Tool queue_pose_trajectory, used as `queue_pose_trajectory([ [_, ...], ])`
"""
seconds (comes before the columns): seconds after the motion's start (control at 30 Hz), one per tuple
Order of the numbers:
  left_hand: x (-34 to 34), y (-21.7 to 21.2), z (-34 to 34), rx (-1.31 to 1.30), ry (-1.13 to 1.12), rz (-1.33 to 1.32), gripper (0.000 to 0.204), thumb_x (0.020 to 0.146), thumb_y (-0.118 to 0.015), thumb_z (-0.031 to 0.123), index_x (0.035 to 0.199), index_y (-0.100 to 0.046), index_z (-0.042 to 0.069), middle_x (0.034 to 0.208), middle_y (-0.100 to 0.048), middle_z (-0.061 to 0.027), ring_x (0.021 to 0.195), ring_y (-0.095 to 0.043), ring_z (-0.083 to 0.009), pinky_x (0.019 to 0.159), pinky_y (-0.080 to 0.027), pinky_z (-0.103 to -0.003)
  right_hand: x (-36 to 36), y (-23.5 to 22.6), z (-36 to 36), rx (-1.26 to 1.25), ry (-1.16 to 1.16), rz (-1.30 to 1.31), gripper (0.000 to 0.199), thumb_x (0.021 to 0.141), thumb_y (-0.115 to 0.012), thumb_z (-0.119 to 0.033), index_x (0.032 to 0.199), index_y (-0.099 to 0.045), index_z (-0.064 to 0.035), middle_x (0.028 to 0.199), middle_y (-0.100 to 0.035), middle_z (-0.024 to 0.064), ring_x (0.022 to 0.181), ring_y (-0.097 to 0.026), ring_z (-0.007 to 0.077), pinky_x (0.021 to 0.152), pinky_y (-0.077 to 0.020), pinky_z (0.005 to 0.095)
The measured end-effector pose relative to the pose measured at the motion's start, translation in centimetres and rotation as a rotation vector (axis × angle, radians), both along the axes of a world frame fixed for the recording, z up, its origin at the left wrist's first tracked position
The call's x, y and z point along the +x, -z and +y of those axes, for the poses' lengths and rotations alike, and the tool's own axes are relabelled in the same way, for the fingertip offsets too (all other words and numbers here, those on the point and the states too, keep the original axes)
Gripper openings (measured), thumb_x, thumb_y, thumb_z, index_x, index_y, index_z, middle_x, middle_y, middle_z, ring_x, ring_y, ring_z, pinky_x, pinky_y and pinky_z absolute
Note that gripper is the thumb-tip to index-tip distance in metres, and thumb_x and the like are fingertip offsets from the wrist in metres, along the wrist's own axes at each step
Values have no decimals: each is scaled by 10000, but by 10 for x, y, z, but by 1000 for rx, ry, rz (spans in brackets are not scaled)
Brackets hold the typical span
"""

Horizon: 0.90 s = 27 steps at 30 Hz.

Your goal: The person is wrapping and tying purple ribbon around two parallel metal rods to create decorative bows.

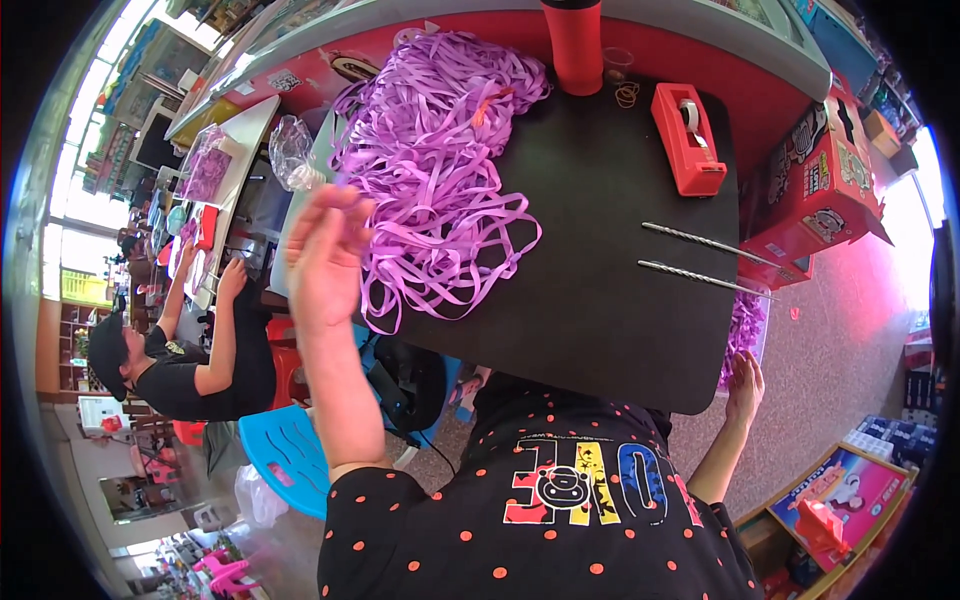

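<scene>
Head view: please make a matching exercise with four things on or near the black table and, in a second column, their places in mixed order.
Things:
1. purple ribbon pile
2. red tape dispenser
3. two metal rods
4. right hand

Places:
A. lowered beside the table's near right corner
B. far right of the table
C. left part of the table, by the raised left hand
D. lying near the right edge

Pairs: 1-C, 2-B, 3-D, 4-A

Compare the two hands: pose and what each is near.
The left hand is raised at the table's left edge, against the purple ribbon pile; the right hand hangs low beyond the black table, away from the ribbon. Left fingers curl at strands; right fingers are loosely extended, holding nothing visible. Both are bare.
</scene>
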<state>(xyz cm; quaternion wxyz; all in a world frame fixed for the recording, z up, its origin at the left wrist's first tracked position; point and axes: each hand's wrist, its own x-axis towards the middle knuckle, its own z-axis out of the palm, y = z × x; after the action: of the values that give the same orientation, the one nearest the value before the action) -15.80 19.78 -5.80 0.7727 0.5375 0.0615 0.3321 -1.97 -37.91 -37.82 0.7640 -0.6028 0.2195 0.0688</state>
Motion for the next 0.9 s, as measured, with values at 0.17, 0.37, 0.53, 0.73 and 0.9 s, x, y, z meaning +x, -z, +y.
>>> queue_pose_trajectory([
  [0.17,-6,-85,42,381,-249,-132,274,921,-562,66,1184,-591,-5,1095,-655,-150,596,-440,-65,526,-333,-185,-2,2,-8,-8,51,-75,317,945,-550,-188,1224,-572,-40,1082,-666,82,930,-635,146,738,-478,235],
  [0.37,15,-157,-4,614,24,-144,255,923,-544,55,1161,-611,-10,1044,-671,-152,559,-400,-42,539,-323,-183,15,-64,9,-182,427,-342,320,931,-560,-157,1214,-573,-8,1097,-636,77,1009,-591,155,859,-466,260],
  [0.53,102,-129,-116,767,446,43,263,889,-558,14,1141,-614,-30,922,-688,-157,528,-439,-16,472,-337,-128,27,-187,66,-82,135,-663,278,944,-493,-54,1184,-566,67,1197,-588,178,1079,-580,215,981,-437,327],
  [0.73,162,-92,-246,694,1056,173,214,878,-599,41,1073,-664,-17,848,-707,-82,580,-520,-37,530,-404,-163,22,-314,131,245,-358,-861,412,1002,-422,-242,1243,-518,79,1163,-599,157,1074,-573,198,951,-422,308],
  [0.9,202,-63,-307,591,1270,149,238,893,-605,99,1091,-651,-24,840,-690,-52,658,-541,-36,587,-430,-182,32,-312,57,124,-547,-593,321,984,-499,-246,1072,-619,38,836,-610,15,747,-543,87,662,-432,220],
])
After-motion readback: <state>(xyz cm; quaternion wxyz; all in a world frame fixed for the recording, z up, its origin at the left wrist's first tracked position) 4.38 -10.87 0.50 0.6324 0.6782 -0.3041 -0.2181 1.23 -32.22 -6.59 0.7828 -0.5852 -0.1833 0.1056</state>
